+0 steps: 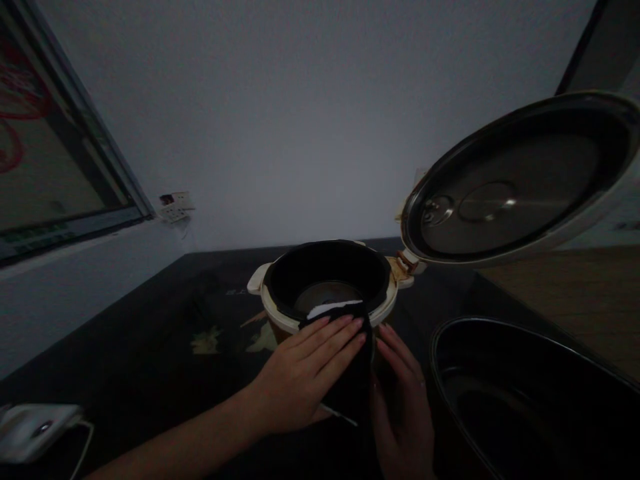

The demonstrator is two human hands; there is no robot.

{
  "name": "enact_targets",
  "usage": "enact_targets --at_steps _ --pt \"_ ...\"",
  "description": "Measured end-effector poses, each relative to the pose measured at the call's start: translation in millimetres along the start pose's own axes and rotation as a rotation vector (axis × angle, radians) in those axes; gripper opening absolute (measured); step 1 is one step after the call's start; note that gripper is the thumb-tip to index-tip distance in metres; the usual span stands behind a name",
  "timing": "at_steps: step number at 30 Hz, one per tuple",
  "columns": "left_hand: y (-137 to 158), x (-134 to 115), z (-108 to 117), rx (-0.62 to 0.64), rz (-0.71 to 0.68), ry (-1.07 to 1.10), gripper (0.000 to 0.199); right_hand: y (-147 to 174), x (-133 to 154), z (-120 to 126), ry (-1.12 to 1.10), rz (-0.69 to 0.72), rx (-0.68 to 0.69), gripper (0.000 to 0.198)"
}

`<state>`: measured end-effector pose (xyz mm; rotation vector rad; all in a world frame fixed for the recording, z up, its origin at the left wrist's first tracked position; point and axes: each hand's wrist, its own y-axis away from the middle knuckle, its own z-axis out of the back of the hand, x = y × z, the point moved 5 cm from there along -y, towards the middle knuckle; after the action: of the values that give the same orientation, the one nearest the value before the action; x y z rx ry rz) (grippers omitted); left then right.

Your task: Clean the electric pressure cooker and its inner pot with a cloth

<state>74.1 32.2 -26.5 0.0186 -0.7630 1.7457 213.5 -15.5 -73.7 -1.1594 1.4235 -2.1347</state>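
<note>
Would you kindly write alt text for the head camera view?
The left hand lies on a cloth at a cooker's near rim, the right hand close beside. The open lid tilts at right, above a black pot.

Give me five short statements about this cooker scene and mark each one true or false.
1. The left hand lies over a dark cloth at the front rim of the cooker. True.
2. The cooker's lid is closed. False: the lid stands open.
3. A dark pot is at lower right. True.
4. The right hand is inside that pot. False: the right hand is by the cooker's front.
5. The cloth is entirely white. False: it is mostly dark, with a white edge.
</note>
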Motion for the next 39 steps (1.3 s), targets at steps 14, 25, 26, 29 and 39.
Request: enact_targets --at_steps 14,25,26,29,39 --pt "-88 -10 -21 0.24 -0.012 -0.044 0.058 2 0 17 0.006 0.016 -0.148 0.051" --pt "-87 -10 -26 0.256 -0.021 -0.108 0.054 2 8 20 0.069 0.121 -0.163 0.04" --pt "-88 -9 -25 0.267 -0.026 -0.113 0.054 2 10 20 0.048 0.133 -0.174 0.039" --pt "-100 -4 -26 0.356 -0.018 -0.128 0.052 1 11 20 -0.006 0.139 -0.186 0.038" --pt "-152 17 -39 0.589 0.119 -0.057 0.068 1 9 23 0.004 0.103 -0.189 0.04"
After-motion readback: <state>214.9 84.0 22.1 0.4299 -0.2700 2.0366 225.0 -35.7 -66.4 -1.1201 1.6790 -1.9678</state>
